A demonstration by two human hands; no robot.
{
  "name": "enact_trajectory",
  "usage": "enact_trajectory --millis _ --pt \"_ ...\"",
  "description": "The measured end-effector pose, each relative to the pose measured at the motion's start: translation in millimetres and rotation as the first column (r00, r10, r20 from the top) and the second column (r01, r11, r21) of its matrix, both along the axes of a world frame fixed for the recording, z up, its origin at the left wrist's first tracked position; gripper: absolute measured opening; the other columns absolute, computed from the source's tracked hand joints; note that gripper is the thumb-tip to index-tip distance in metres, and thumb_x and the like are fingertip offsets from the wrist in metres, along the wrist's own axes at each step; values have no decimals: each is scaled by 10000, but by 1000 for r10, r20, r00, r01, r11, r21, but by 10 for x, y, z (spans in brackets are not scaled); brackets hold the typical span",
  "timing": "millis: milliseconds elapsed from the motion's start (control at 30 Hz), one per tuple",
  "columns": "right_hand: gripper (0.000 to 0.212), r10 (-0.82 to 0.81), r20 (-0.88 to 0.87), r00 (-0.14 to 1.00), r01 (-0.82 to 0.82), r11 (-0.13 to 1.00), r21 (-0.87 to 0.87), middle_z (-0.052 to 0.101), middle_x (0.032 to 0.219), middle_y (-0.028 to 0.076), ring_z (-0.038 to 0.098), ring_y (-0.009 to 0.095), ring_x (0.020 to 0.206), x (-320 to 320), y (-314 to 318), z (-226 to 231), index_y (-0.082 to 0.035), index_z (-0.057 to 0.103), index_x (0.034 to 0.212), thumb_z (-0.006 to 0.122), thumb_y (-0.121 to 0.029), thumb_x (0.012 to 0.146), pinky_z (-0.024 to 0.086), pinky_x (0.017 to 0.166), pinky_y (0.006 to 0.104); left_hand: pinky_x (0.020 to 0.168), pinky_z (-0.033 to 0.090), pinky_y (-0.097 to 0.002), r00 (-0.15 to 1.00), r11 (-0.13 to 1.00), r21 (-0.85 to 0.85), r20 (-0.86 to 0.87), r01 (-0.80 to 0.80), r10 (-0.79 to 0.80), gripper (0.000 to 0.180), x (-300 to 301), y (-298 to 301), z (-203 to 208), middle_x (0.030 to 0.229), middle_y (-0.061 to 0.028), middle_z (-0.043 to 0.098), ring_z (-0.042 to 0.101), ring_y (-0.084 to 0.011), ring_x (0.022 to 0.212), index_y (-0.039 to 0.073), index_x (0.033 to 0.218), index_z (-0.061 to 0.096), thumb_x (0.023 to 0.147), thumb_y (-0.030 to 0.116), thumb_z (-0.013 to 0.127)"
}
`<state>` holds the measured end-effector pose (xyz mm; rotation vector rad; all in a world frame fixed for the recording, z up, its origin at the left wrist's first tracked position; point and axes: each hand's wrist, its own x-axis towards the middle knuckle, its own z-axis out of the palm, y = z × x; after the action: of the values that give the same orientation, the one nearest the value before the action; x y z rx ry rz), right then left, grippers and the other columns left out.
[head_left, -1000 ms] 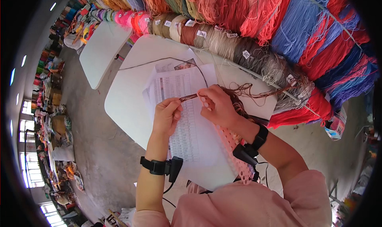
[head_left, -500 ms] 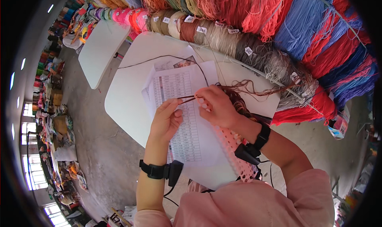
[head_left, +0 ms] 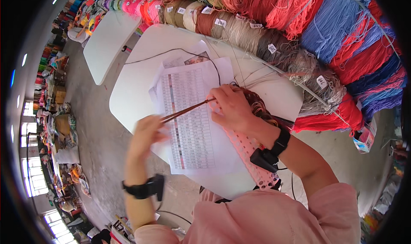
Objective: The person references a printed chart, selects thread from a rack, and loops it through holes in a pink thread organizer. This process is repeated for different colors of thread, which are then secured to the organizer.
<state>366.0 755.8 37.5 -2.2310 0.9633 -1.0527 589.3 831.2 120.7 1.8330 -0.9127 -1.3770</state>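
Dark brown thread (head_left: 185, 111) stretches taut between my two hands above the printed sheets. My left hand (head_left: 146, 132), smeared by motion, is closed on the thread's left end. My right hand (head_left: 233, 109) pinches the upper end of a pink strip with rows of holes (head_left: 248, 152), where the thread meets it. From there the strip runs down toward my body across the table edge. A bunch of reddish-brown thread (head_left: 257, 106) hangs beside my right hand, partly hidden behind it. The fingertips of the right hand are partly hidden.
Papers with a printed table (head_left: 192, 147) lie on the white table (head_left: 135, 83), crossed by a thin dark cord (head_left: 165, 52). Tagged skeins of grey and brown yarn (head_left: 248, 32) line its far side behind a metal rod (head_left: 282, 72). Another white table (head_left: 105, 47) stands at left.
My left hand has pulled away to the left and down, drawing out a longer length of brown thread. My right hand stays nearly in place. Loose brown strands at right have drawn in.
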Motion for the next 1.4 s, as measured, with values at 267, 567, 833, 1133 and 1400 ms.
enact_trajectory --millis 267,567,833,1133,1400 --pt "239 42 -28 999 -42 999 -20 456 735 97 453 286 749 86 -35 -35 -64 444 772 547 -74 557 337 653 391 389 360 -173 652 599 -354 -45 -719 757 125 2029 1297 477 609 0 536 432 -46 428 103 712 457 817 167 481" --pt "349 90 -136 987 -99 993 -59 475 855 116 452 292 837 -5 29 51 -42 467 918 580 -107 593 359 730 383 731 430 -303 541 802 -314 841 509 -14 177 426 1114 -278 912 -115 579 553 -241 838 7 879 579 719 -16 507" --pt "507 -26 -448 894 -9 997 -76 393 1144 142 373 301 1062 -117 449 141 -54 439 1112 600 -191 652 301 874 391 708 430 -341 657 616 -429 728 660 -196 204 106 989 -516 906 -158 551 518 -291 805 -55 824 540 624 -31 509" --pt "519 -188 -592 784 87 977 -195 370 1189 96 328 274 1094 41 520 128 -106 381 1191 520 -313 736 268 885 404 692 427 -337 640 570 -451 747 686 -179 208 156 1108 -642 940 -158 545 508 -295 807 -64 861 545 653 -70 538" --pt "520 -182 -635 751 76 979 -191 337 1212 117 313 287 1104 32 554 139 -82 368 1206 493 -314 757 238 909 394 683 420 -341 576 568 -385 792 728 -202 292 97 969 -586 1025 -147 513 505 -280 776 -57 966 506 677 -23 530"
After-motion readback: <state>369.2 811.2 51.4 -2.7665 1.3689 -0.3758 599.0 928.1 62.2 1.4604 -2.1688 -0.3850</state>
